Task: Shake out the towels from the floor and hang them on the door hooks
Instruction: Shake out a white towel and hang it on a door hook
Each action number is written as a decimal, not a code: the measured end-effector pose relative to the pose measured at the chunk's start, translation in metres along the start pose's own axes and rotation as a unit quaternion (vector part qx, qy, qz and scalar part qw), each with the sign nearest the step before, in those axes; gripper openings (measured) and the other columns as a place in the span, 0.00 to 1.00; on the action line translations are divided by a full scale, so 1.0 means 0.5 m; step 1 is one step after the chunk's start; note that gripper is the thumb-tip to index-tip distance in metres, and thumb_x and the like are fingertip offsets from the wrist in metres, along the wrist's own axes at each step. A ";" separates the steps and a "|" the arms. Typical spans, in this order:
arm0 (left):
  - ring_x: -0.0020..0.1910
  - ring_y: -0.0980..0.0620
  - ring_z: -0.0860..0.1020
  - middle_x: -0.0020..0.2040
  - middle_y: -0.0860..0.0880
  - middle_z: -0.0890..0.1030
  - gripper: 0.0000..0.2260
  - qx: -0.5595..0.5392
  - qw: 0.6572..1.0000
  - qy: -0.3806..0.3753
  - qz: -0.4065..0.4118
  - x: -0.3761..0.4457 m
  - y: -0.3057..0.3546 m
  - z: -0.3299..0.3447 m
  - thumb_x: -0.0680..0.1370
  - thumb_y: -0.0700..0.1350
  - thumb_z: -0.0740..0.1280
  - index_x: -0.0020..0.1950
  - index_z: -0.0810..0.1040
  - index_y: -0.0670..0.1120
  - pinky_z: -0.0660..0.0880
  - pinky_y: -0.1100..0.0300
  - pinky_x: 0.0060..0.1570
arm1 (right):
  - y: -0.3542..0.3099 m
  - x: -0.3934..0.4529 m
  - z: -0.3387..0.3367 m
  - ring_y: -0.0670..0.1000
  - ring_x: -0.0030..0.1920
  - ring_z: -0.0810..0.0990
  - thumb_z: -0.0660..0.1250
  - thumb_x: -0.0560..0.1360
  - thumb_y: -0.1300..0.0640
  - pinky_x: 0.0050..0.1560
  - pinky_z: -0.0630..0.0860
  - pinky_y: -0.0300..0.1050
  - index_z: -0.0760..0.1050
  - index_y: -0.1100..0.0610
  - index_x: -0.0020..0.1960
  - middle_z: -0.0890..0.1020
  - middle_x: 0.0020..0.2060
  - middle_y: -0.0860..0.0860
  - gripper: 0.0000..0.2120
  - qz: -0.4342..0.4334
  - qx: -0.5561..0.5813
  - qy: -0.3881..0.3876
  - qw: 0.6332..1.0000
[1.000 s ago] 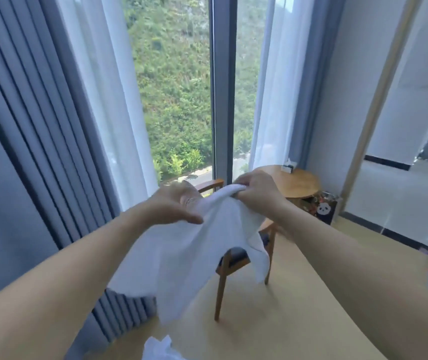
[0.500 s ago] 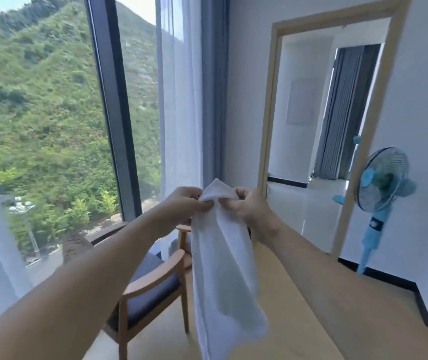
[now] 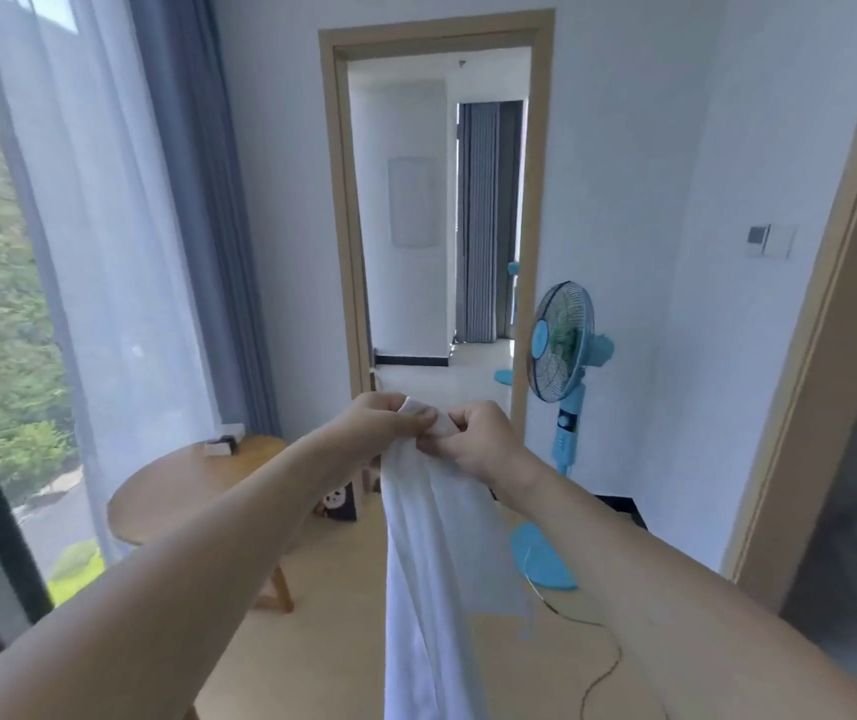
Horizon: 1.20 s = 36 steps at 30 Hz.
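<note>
A white towel (image 3: 426, 574) hangs straight down in front of me, bunched into a long narrow drape that runs off the bottom of the view. My left hand (image 3: 379, 428) and my right hand (image 3: 478, 444) pinch its top edge side by side, almost touching, at chest height. Both hands are closed on the cloth. No door hooks are in sight.
An open doorway (image 3: 437, 210) lies straight ahead. A blue standing fan (image 3: 564, 350) stands to its right, its cord (image 3: 598, 662) trailing over the floor. A round wooden table (image 3: 182, 485) is at the left by the curtains (image 3: 120, 226). Another door frame (image 3: 821, 356) rises at the right.
My view has swung right from the window and chair to the doorway and fan. My hands have drawn together, and the towel now hangs as a narrow drape.
</note>
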<state>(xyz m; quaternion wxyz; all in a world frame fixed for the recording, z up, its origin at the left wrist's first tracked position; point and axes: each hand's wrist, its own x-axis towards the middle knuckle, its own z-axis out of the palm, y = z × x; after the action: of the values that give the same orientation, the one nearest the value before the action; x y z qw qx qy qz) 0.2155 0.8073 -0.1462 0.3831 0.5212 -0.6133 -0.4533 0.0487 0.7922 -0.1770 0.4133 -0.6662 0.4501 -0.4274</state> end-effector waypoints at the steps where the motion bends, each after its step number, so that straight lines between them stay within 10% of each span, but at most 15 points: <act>1: 0.52 0.41 0.85 0.51 0.41 0.86 0.14 0.003 1.000 -0.009 0.004 0.040 0.000 0.000 0.77 0.50 0.74 0.57 0.83 0.41 0.80 0.41 0.57 | 0.012 0.029 -0.011 0.49 0.39 0.83 0.78 0.71 0.57 0.42 0.81 0.45 0.84 0.54 0.39 0.84 0.37 0.49 0.04 0.007 -0.008 0.010 1.000; 9: 0.40 0.47 0.85 0.42 0.44 0.86 0.09 -0.012 1.000 0.020 0.000 0.343 -0.042 -0.096 0.78 0.48 0.73 0.49 0.83 0.42 0.83 0.53 0.39 | 0.091 0.299 -0.007 0.55 0.44 0.86 0.77 0.72 0.55 0.48 0.83 0.52 0.84 0.59 0.45 0.87 0.43 0.55 0.08 0.072 -0.056 0.009 0.996; 21: 0.46 0.43 0.84 0.45 0.45 0.85 0.09 -0.102 0.951 0.293 -0.020 0.584 -0.200 -0.466 0.75 0.54 0.74 0.43 0.84 0.48 0.81 0.47 0.50 | 0.255 0.677 0.150 0.49 0.39 0.79 0.74 0.75 0.52 0.33 0.70 0.37 0.79 0.55 0.40 0.80 0.36 0.49 0.09 0.115 -0.243 -0.082 0.960; 26: 0.36 0.50 0.74 0.36 0.51 0.77 0.12 -0.119 0.901 0.416 -0.032 0.598 -0.266 -0.614 0.78 0.51 0.71 0.37 0.78 0.48 0.71 0.59 0.37 | 0.228 0.864 0.196 0.52 0.35 0.74 0.73 0.74 0.54 0.34 0.63 0.44 0.77 0.62 0.33 0.75 0.31 0.52 0.16 0.033 -0.248 -0.082 0.965; 36: 0.40 0.48 0.74 0.37 0.50 0.77 0.13 -0.074 0.773 0.629 -0.020 0.671 -0.269 -0.823 0.76 0.52 0.73 0.36 0.78 0.48 0.71 0.56 0.44 | 0.127 1.273 0.276 0.48 0.33 0.75 0.77 0.73 0.54 0.32 0.67 0.40 0.83 0.53 0.37 0.79 0.29 0.48 0.07 -0.121 -0.131 -0.152 0.972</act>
<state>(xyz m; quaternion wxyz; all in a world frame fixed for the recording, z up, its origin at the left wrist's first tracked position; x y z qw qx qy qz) 0.5875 0.4056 -0.1540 0.7116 0.6724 -0.1892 -0.0756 0.3088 0.1924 -0.1513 0.3315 -0.8214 0.3496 -0.3052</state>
